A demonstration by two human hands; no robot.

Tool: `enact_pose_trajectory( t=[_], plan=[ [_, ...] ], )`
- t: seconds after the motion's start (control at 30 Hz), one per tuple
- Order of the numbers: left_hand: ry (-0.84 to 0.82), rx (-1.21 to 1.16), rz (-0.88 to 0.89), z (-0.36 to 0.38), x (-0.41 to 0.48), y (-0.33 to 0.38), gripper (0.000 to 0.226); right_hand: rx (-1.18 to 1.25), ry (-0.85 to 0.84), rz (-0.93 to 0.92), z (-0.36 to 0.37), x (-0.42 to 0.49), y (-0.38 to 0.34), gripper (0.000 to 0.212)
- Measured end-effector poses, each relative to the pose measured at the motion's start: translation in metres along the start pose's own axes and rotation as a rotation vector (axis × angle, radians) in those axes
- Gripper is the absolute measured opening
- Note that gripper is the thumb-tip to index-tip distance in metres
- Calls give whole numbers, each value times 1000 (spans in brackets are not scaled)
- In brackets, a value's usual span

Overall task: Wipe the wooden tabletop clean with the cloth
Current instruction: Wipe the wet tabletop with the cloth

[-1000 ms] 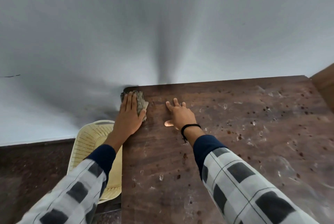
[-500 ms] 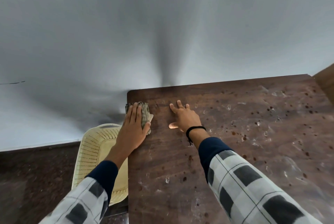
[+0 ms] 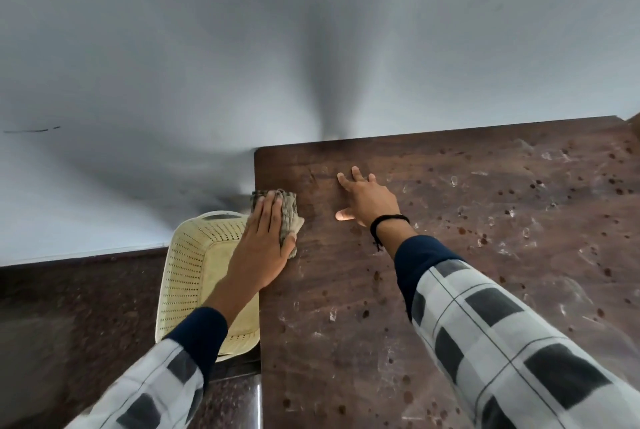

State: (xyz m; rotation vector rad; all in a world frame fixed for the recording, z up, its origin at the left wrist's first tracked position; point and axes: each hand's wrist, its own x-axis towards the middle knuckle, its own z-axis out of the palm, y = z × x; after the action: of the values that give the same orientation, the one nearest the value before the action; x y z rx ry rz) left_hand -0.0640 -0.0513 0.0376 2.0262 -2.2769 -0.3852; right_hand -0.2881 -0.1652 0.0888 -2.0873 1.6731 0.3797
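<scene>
The dark wooden tabletop fills the right half of the view, spotted with dark specks and pale smears. My left hand presses flat on a crumpled grey-brown cloth at the table's left edge, a little short of the far corner; the cloth pokes out past my fingers. My right hand lies palm down on the wood to the right of the cloth, fingers spread, holding nothing. A black band circles its wrist.
A cream perforated plastic basket sits on the dark speckled floor just left of the table, under my left forearm. A pale wall rises behind the table's far edge. Another wooden piece shows at far right.
My left hand has slid the cloth along the left edge from the far corner back toward me. My right hand has stayed planted on the tabletop.
</scene>
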Motion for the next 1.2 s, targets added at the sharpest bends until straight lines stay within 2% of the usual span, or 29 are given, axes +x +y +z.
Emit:
enact_pose_trajectory(
  t=[0.1,0.3,0.4,0.6,0.73,0.83,0.93,1.1,1.2],
  plan=[
    [-48,24,8,-2,3,-4,78,8,4,-2,0,-1,-1,93],
    [-104,7,-87,-16,76,-3,76,-5,5,-12,0,0,0,94],
    [-84,-21,-77,-13,54,3,74,-15,2,-6,1,1,1,94],
    [-89,17,89,4,-27,8,76,-6,4,15,2,1,0,96],
    [-59,-13,142,-10,16,-5,73,5,-4,39,3,2,-3,96],
    [-76,-63,63,-20,53,-4,73,11,-4,54,3,2,0,97],
    [-70,-52,50,-15,49,-8,74,7,-6,70,3,1,-3,97],
    [-112,-60,62,-16,48,-14,74,68,108,109,19,-32,-11,76],
    [-130,-39,85,-15,50,-14,74,59,19,156,38,-60,-12,88]
  ],
)
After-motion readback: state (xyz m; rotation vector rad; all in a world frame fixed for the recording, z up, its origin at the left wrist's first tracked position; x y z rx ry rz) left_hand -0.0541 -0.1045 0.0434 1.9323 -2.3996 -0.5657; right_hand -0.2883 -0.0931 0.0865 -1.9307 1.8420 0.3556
